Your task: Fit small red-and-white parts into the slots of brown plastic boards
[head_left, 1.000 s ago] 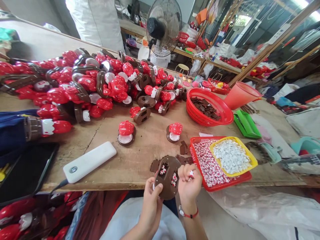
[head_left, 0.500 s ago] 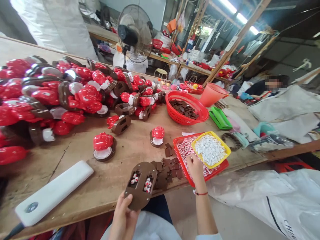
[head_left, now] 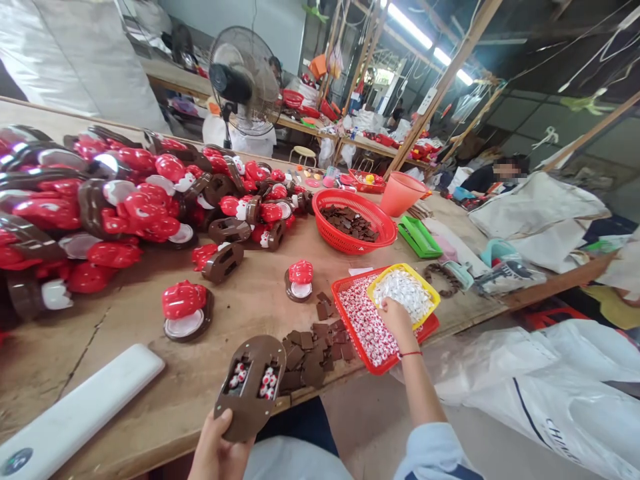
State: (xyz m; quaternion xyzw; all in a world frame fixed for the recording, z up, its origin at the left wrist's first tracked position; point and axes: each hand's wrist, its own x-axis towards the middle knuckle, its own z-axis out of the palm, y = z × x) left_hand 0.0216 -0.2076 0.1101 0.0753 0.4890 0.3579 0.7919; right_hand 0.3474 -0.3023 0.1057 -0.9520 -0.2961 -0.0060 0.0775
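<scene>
My left hand holds a brown oval toy base, its underside tilted up toward me. Two slots in the base contain several small white balls with red marks. My right hand is at the near left edge of a yellow tray of small white pieces. The fingers of that hand are curled together and their tips are hidden, so what they pinch cannot be made out. Beneath the yellow tray is a red tray full of red-and-white balls.
Brown flat plates lie loose between my hands. Behind them stands a red basket of brown plates. Red toys on brown bases are heaped left, with a white power bank in front. A person sits far right.
My right hand has shifted from above the balls in the red tray to the yellow tray's edge. The toy base stays in my left hand. The camera view has turned right.
</scene>
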